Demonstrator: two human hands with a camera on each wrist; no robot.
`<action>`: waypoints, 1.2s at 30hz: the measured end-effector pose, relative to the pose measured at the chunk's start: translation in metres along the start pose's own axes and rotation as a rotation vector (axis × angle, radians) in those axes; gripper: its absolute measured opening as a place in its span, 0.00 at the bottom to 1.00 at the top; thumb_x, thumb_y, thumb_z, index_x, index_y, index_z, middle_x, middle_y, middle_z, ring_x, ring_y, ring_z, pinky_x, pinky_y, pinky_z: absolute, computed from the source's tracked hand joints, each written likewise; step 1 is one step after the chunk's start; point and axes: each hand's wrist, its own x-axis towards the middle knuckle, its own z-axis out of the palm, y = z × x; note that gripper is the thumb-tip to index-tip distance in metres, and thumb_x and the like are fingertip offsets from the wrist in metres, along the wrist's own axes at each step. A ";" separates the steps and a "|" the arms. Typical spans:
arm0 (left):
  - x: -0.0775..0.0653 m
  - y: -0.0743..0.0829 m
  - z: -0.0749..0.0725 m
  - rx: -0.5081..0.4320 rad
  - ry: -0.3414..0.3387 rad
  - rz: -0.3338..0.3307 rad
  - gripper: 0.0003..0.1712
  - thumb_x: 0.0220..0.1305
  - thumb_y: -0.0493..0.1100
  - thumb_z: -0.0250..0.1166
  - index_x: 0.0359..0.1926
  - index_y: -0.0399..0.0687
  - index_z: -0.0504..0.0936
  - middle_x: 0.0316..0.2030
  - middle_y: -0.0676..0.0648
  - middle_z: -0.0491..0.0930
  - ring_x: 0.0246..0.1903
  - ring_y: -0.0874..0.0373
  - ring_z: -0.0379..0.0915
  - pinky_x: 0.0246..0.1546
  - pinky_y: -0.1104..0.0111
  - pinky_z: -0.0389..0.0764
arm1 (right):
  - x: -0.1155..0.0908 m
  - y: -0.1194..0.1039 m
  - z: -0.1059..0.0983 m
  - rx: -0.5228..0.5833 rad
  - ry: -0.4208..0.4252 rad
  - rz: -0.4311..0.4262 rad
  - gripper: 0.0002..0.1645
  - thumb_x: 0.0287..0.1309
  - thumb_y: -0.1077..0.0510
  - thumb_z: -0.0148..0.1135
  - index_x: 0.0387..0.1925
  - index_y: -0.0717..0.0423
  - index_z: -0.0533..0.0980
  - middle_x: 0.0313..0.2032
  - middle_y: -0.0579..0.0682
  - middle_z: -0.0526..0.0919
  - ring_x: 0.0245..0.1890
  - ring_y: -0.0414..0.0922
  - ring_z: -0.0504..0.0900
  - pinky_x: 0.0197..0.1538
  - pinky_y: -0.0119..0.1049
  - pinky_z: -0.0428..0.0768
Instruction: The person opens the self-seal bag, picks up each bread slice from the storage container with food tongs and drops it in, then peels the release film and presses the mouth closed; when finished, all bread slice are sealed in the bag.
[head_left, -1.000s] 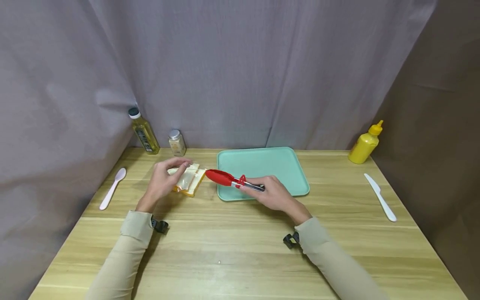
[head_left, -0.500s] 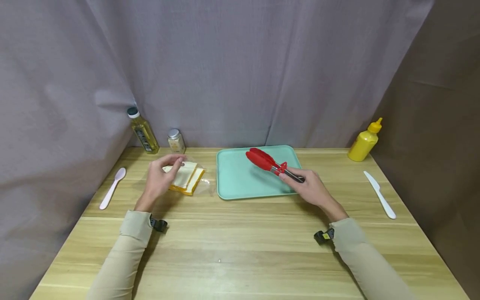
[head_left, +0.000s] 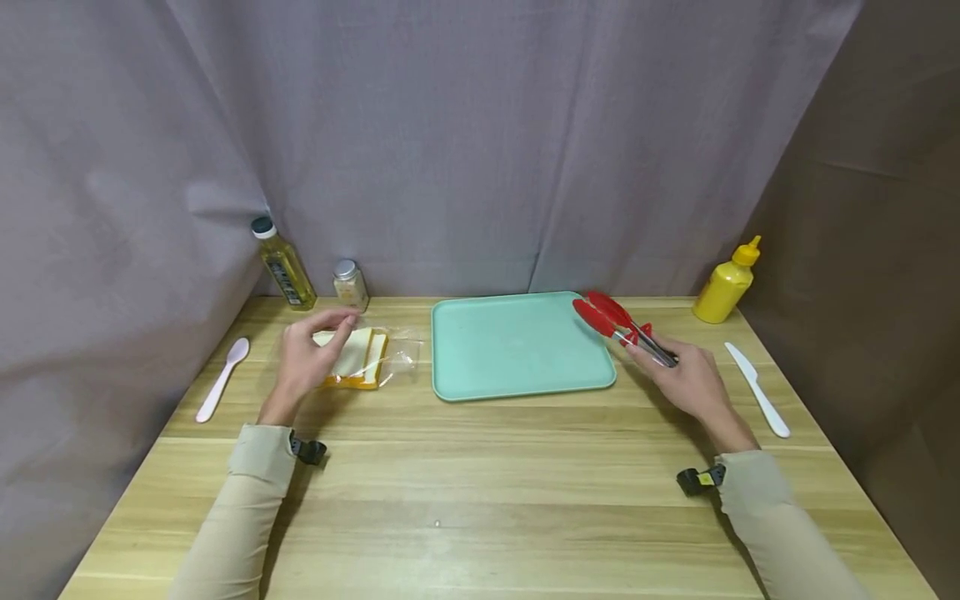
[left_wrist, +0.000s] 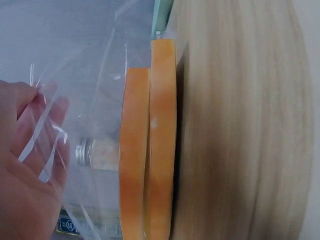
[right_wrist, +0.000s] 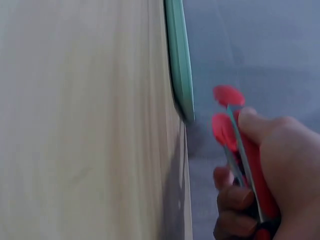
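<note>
On the left, my left hand pinches the edge of a clear plastic bag between thumb and fingers. Inside the bag lie two bread slices, stacked slightly offset; their orange-brown crusts face the left wrist camera. My right hand grips a pair of tongs by the metal handles. The red tong heads stand a little apart with nothing between them, over the right end of a mint-green tray.
Behind the bread stand an oil bottle and a small seasoning jar. A pink spoon lies at far left. On the right are a yellow squeeze bottle and a white knife. A grey curtain closes off the back.
The right hand has carried the tongs rightward from beside the bread across the tray, and the tong heads have spread. My left hand has shifted slightly left with the bag and bread.
</note>
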 end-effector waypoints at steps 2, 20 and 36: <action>-0.001 -0.001 0.001 0.000 -0.045 0.003 0.09 0.76 0.43 0.71 0.50 0.51 0.94 0.46 0.47 0.94 0.41 0.78 0.84 0.50 0.78 0.82 | -0.002 0.007 -0.006 -0.048 0.017 0.041 0.50 0.71 0.28 0.64 0.77 0.60 0.71 0.64 0.75 0.81 0.47 0.63 0.83 0.37 0.43 0.78; -0.005 -0.004 0.009 0.020 -0.265 -0.036 0.09 0.73 0.40 0.73 0.51 0.48 0.93 0.51 0.48 0.93 0.53 0.50 0.89 0.59 0.54 0.88 | -0.005 0.027 -0.020 -0.144 -0.082 0.159 0.49 0.64 0.21 0.66 0.47 0.67 0.73 0.28 0.56 0.73 0.31 0.55 0.75 0.28 0.39 0.69; -0.009 -0.013 0.006 0.116 -0.425 -0.108 0.12 0.70 0.37 0.75 0.53 0.47 0.92 0.51 0.46 0.93 0.52 0.49 0.90 0.55 0.56 0.88 | -0.008 0.015 -0.029 -0.283 -0.216 0.302 0.64 0.54 0.10 0.59 0.51 0.69 0.69 0.36 0.63 0.74 0.32 0.60 0.75 0.34 0.52 0.72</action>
